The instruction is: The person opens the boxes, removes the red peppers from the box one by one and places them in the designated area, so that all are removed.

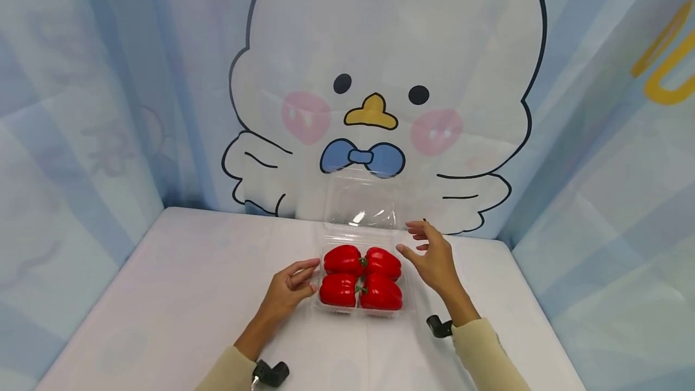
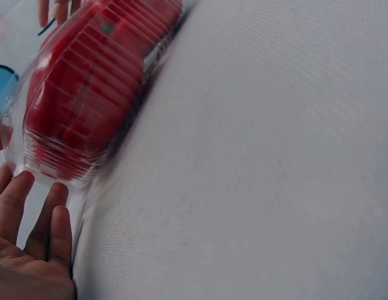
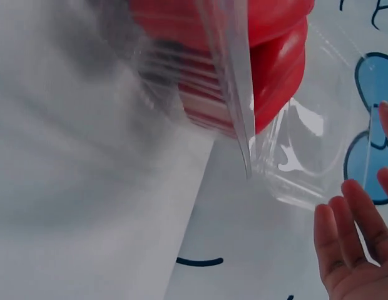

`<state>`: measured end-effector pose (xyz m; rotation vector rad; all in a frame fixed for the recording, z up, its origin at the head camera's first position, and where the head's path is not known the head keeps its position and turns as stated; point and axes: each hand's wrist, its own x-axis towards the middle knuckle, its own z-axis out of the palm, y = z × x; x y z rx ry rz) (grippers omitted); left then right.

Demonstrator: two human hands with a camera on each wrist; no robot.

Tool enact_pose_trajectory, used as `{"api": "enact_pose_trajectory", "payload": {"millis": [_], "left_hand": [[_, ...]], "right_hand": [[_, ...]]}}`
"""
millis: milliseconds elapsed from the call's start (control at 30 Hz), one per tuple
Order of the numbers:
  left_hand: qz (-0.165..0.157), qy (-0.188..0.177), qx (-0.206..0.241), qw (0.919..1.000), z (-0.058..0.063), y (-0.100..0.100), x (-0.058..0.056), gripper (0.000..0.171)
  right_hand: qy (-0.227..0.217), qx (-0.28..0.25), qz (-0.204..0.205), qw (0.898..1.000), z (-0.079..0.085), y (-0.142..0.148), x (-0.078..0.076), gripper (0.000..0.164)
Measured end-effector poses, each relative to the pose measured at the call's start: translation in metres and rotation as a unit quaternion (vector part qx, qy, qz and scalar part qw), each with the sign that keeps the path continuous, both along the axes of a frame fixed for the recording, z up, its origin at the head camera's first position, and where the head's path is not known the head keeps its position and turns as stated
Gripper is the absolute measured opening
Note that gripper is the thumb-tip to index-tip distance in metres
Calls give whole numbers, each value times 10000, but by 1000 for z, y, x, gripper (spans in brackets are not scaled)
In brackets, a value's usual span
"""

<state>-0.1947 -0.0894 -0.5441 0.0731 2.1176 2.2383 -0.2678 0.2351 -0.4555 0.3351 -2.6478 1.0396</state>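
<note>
Red bell peppers (image 1: 382, 291), four in a clear plastic clamshell (image 1: 358, 311), lie between the fingers on my feed: the left hand (image 1: 289, 288) touches its side with relaxed fingertips, the right hand (image 1: 436, 256), released, hovers near the raised lid (image 1: 361, 201)

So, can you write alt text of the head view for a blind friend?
Four red bell peppers lie in a clear plastic container, lid open behind them, on a white table. A left hand and a right hand flank the container. Behind, a backdrop shows a cartoon bird with a blue bow tie.
</note>
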Motion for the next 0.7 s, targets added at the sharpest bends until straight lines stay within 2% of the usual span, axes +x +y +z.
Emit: {"api": "enact_pose_trajectory", "payload": {"millis": [367, 700], "left_hand": [[24, -14, 12, 10000, 0, 1, 1, 53], [6, -53, 18, 10000, 1, 1, 1, 53]], "right_hand": [[-277, 21, 45, 9996, -7, -19, 32, 72], [-435, 161, 312, 9984, -23, -28, 52, 77]]}}
